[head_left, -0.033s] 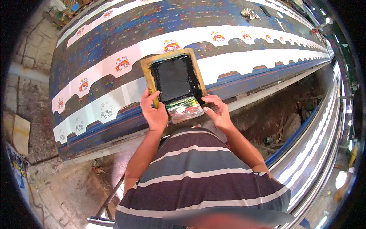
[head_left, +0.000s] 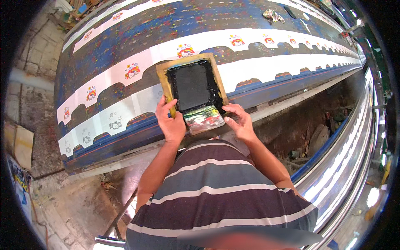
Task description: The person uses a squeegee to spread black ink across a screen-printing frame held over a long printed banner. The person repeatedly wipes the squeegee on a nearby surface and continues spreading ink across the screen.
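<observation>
A wooden screen printing frame point(head_left: 217, 79), its mesh coated with black ink, is tilted up over the near edge of the long table. My left hand point(head_left: 171, 123) grips its lower left side, thumb toward the front. At the lower right corner, the fingers and thumb of my right hand point(head_left: 240, 121) close on the frame. Between both hands, a paint-smeared flat block point(head_left: 204, 119), perhaps a squeegee, lies across the frame's lower end. Beneath and beside the frame runs a white scalloped strip point(head_left: 99, 128) with black outline prints on its left part.
On the paint-speckled table point(head_left: 137, 41), a farther strip point(head_left: 112, 78) bears colourful cartoon prints. A crumpled cloth point(head_left: 273, 16) and a dark flat object point(head_left: 290, 12) rest at the far right. Behind me on the right stands another long table point(head_left: 333, 179) with shiny strips.
The frame has shifted slightly to the right and a little downward, with both hands moving along. My grip looks the same.
</observation>
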`<act>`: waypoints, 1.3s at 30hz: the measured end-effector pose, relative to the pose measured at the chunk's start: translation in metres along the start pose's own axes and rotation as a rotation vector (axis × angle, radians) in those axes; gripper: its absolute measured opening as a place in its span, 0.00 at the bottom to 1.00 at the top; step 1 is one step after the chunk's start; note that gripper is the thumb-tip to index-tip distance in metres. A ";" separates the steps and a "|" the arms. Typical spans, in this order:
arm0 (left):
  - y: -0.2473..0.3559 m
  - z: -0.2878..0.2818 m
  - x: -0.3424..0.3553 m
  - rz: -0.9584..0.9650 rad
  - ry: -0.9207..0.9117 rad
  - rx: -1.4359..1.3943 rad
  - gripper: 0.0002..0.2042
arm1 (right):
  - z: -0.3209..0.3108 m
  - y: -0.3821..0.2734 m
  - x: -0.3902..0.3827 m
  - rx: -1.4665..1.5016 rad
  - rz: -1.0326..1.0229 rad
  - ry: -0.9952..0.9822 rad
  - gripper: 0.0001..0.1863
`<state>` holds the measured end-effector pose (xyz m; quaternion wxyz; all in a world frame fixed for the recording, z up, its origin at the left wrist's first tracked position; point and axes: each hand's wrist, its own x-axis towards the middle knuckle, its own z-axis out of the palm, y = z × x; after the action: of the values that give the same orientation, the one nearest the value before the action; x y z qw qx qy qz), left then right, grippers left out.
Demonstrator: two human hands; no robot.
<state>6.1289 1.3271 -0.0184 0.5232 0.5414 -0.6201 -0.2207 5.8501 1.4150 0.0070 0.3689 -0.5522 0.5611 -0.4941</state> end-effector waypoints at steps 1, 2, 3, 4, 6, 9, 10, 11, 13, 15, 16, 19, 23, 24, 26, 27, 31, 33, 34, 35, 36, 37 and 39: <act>0.007 0.017 -0.004 0.006 -0.003 0.000 0.27 | -0.019 0.006 0.000 0.012 0.021 0.010 0.22; 0.012 0.033 -0.007 0.007 -0.006 0.004 0.27 | -0.037 0.011 0.002 -0.032 -0.009 -0.002 0.22; 0.017 0.047 -0.009 -0.001 -0.008 0.001 0.27 | -0.054 0.016 0.004 -0.071 -0.031 -0.014 0.22; 0.018 0.067 -0.003 -0.002 -0.002 -0.004 0.27 | -0.070 0.024 0.015 -0.114 -0.069 -0.026 0.22; 0.023 0.091 -0.007 -0.028 0.002 -0.020 0.26 | -0.092 0.033 0.018 -0.113 -0.068 -0.027 0.22; 0.032 0.116 -0.012 -0.086 0.018 -0.057 0.26 | -0.117 0.043 0.023 -0.104 -0.082 -0.058 0.22; 0.034 0.120 -0.014 -0.088 0.021 -0.055 0.26 | -0.123 0.046 0.025 -0.094 -0.085 -0.074 0.22; 0.036 0.123 -0.015 -0.109 0.015 -0.055 0.25 | -0.129 0.048 0.026 -0.096 -0.094 -0.087 0.22; 0.037 0.127 -0.015 -0.119 0.007 -0.048 0.25 | -0.137 0.050 0.028 -0.108 -0.108 -0.107 0.22; 0.036 0.129 -0.014 -0.137 -0.002 -0.037 0.24 | -0.140 0.050 0.029 -0.130 -0.128 -0.113 0.21; 0.035 0.130 -0.014 -0.139 -0.005 -0.032 0.24 | -0.140 0.048 0.029 -0.136 -0.111 -0.105 0.21; 0.031 0.134 -0.015 -0.271 -0.014 -0.134 0.24 | -0.131 0.038 0.031 -0.270 -0.192 -0.062 0.22; 0.030 0.133 -0.017 -0.205 -0.031 -0.026 0.23 | -0.116 0.014 0.037 -0.520 -0.483 -0.190 0.25; 0.030 0.132 -0.017 -0.200 -0.039 -0.010 0.22 | -0.113 0.008 0.040 -0.539 -0.544 -0.274 0.26; 0.031 0.131 -0.015 -0.211 -0.043 -0.012 0.22 | -0.106 -0.003 0.050 -0.604 -0.591 -0.386 0.29; 0.031 0.132 -0.014 -0.227 -0.039 -0.029 0.22 | -0.103 -0.007 0.057 -0.650 -0.616 -0.418 0.27; 0.026 0.118 -0.002 -0.381 -0.099 -0.183 0.25 | -0.101 -0.021 0.082 -0.756 -0.652 -0.544 0.20; 0.025 0.116 0.004 -0.457 -0.095 -0.212 0.31 | -0.103 -0.025 0.101 -0.793 -0.616 -0.636 0.18; 0.025 0.113 0.007 -0.477 -0.130 -0.167 0.32 | -0.106 -0.028 0.115 -0.816 -0.602 -0.682 0.17; 0.025 0.109 0.012 -0.506 -0.166 -0.118 0.33 | -0.110 -0.031 0.130 -0.779 -0.604 -0.726 0.17; 0.024 0.106 0.016 -0.519 -0.199 -0.074 0.34 | -0.112 -0.033 0.143 -0.743 -0.524 -0.757 0.17; 0.024 0.105 0.020 -0.538 -0.214 -0.038 0.37 | -0.112 -0.035 0.159 -0.708 -0.497 -0.788 0.17; 0.025 0.105 0.026 -0.571 -0.245 -0.041 0.38 | -0.108 -0.037 0.188 -0.673 -0.473 -0.795 0.17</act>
<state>6.0286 1.2810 -0.0241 0.3720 0.6523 -0.4969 -0.4349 5.7340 1.2494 0.0929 0.2349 -0.8931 0.3670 -0.1116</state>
